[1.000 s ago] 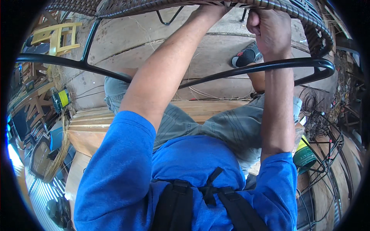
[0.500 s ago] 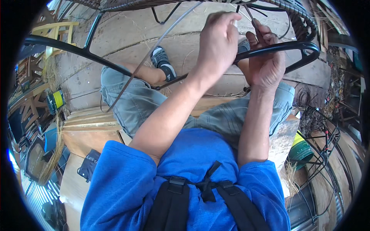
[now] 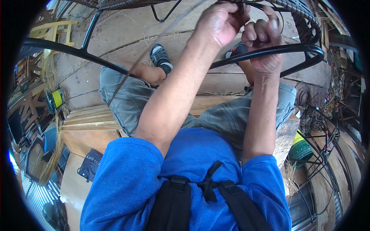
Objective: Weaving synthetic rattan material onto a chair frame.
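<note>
At the top, a dark brown woven chair-like piece on a black metal tube frame stands over my knees. My left hand is closed at its woven edge, finger and thumb pinching a dark brown strip end. Close by on the right, my right hand is held palm up behind the front tube, its fingers loosely bent and apart, with nothing visible in them. A long flat weaving strip slants from above my left knee up to the weave, blurred near the top. The pinched fingertips are partly hidden.
Wooden boards lie beside my left thigh, with a dark pouch behind them. A green and yellow container and tangled black wire sit at the right. Dry fibres hang at the left.
My left hand has moved up and right to the woven edge. My right hand no longer shows the dark strip between its fingers, which have spread. The long strip has shifted slightly.
</note>
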### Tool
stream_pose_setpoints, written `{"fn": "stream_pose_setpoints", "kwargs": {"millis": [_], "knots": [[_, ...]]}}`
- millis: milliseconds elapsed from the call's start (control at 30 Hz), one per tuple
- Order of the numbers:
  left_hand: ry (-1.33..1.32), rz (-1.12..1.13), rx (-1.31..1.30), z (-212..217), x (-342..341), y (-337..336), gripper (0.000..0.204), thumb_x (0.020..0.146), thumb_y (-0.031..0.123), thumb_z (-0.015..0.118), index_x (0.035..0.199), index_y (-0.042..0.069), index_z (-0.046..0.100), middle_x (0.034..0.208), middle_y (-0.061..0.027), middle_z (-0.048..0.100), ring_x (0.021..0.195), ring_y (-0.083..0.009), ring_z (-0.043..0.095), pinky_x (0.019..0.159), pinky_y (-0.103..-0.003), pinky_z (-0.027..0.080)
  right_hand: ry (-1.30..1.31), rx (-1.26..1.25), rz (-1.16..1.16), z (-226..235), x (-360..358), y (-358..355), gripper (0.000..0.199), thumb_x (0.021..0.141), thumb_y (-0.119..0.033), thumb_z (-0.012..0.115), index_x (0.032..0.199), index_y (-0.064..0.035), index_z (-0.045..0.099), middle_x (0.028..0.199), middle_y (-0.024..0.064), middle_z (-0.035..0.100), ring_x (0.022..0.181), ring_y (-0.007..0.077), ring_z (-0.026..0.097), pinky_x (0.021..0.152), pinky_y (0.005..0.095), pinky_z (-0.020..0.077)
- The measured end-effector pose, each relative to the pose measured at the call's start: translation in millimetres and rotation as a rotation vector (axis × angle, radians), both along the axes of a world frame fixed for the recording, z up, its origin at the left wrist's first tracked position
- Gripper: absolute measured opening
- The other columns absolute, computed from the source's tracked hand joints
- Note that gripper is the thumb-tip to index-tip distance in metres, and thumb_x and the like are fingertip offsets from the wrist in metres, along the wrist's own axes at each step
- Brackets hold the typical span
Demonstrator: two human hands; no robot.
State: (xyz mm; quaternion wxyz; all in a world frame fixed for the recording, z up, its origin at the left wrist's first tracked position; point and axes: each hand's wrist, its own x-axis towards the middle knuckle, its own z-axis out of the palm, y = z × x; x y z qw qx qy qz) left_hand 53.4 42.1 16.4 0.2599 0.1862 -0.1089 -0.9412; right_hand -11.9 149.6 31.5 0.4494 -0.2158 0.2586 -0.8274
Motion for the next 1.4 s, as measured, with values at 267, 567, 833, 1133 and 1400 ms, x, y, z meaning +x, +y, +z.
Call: {"fn": "stream_pose_setpoints", "kwargs": {"millis": [267,567,833,1133,1400], "knots": [[0.061,-0.106,-0.210,0.3,9.8,-12.3,0.016,0.078,-0.002,0.051,0.093,0.001,0.056,0.090,-0.0088,0.059,0.082,-0.0215,0.057,0.071,-0.036,0.050,0.217,0.475,-0.159,-11.6,6.5,2.2,0.026,0.092,-0.021,0.051,0.111,-0.0031,0.054,0.091,0.0063,0.064,0.043,0.0029,0.034,0.037,0.0174,0.0234],[-0.046,-0.120,-0.434,-6.1,12.7,-16.3,0.020,0.077,-0.003,0.056,0.097,0.002,0.059,0.094,-0.0072,0.062,0.086,-0.0195,0.059,0.076,-0.031,0.048,0.198,0.651,-0.171,-32.9,38.1,5.0,0.021,0.093,-0.026,0.051,0.087,-0.0061,0.056,0.064,-0.0041,0.045,0.050,0.0025,0.034,0.042,0.0172,0.0250],[-0.261,-0.111,-0.551,5.5,23.8,14.3,0.019,0.091,0.017,0.050,0.100,0.002,0.057,0.090,-0.0073,0.062,0.078,-0.0174,0.060,0.068,-0.030,0.049,0.172,0.628,-0.225,-19.8,44.2,13.3,0.024,0.091,-0.026,0.054,0.080,-0.0046,0.058,0.060,-0.0037,0.049,0.047,0.0041,0.040,0.040,0.0190,0.0275],[-0.469,-0.109,-0.647,21.7,32.0,42.9,0.020,0.092,0.020,0.050,0.100,0.003,0.058,0.076,-0.0018,0.061,0.061,-0.0071,0.054,0.052,-0.020,0.042,0.064,0.568,-0.110,-13.1,43.2,31.1,0.016,0.089,-0.020,0.056,0.087,-0.0041,0.058,0.062,0.0005,0.053,0.043,0.0067,0.036,0.041,0.0214,0.0286],[-0.486,-0.165,-0.841,4.7,34.1,42.7,0.016,0.090,0.014,0.050,0.085,0.002,0.059,0.075,-0.0052,0.060,0.062,-0.0143,0.056,0.061,-0.027,0.045,0.338,0.801,-0.151,12.1,52.2,47.2,0.023,0.088,-0.029,0.056,0.091,-0.0064,0.060,0.051,-0.0026,0.042,0.038,0.0069,0.035,0.036,0.0230,0.0264]]}}
